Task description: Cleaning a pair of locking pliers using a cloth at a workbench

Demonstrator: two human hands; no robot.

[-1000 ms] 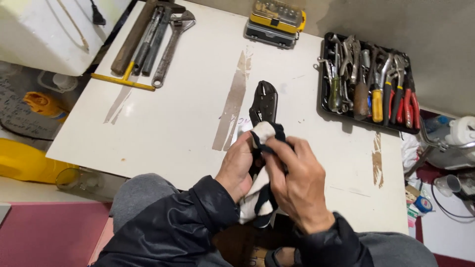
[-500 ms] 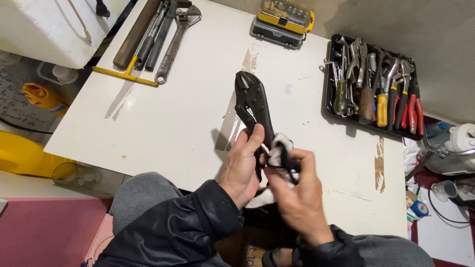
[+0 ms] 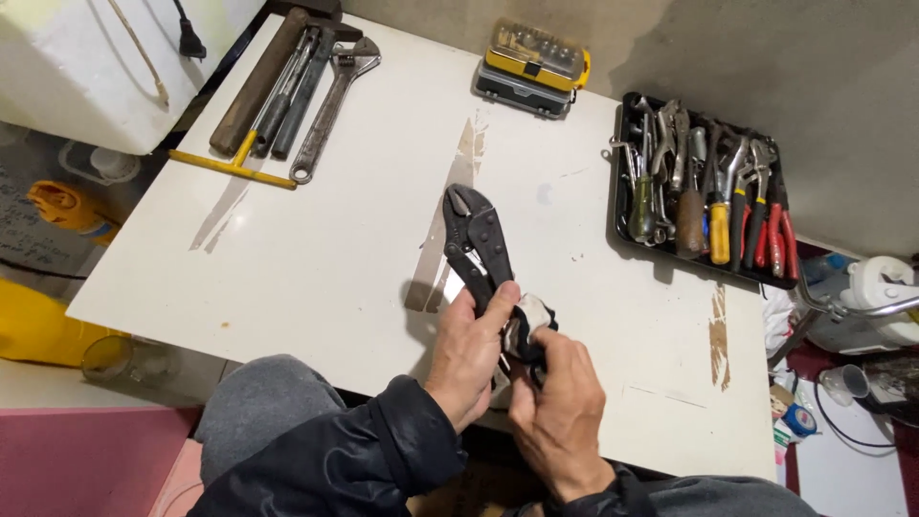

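Note:
My left hand (image 3: 466, 349) grips the handles of dark locking pliers (image 3: 475, 237), whose jaws point away from me over the white table (image 3: 325, 239). My right hand (image 3: 553, 412) presses a white and black cloth (image 3: 529, 321) against the lower part of the handles, just right of my left thumb. Most of the cloth is hidden between the two hands.
A black tray (image 3: 620, 206) of pliers and screwdrivers lies at the right. A yellow and grey bit case (image 3: 531, 59) stands at the far edge. An adjustable wrench (image 3: 330, 103), a hammer (image 3: 260, 78) and a yellow T-handle tool (image 3: 235, 165) lie at the far left.
The cloth has slid from the pliers' neck down to the handles, baring the jaws. Both hands have shifted a little lower and left in view.

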